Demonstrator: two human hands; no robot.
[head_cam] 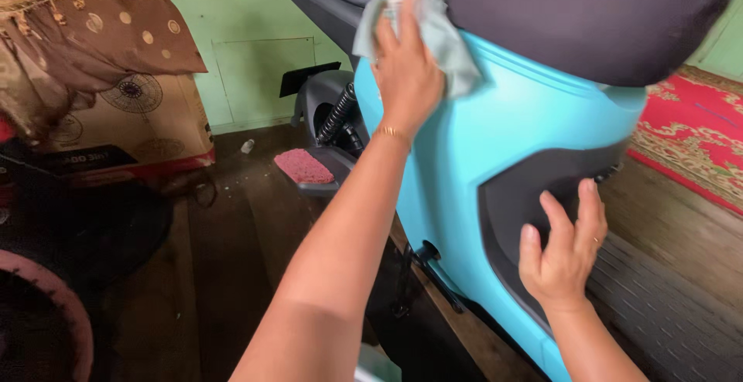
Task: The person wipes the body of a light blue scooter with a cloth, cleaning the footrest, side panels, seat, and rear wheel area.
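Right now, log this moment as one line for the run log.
left hand: presses pale green cloth on turquoise scooter side panel | right hand: flat on dark grey lower trim | seat: dark

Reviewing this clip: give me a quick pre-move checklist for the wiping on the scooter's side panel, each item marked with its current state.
1. Cloth under left hand, pressed flat on the turquoise panel: ok.
2. Right hand braced on the dark lower trim: ok.
3. Cloth clear of the rear spring: ok.
4. Cloth clean enough: cannot tell.
5. Scooter steady on its stand: cannot tell, stand hidden.
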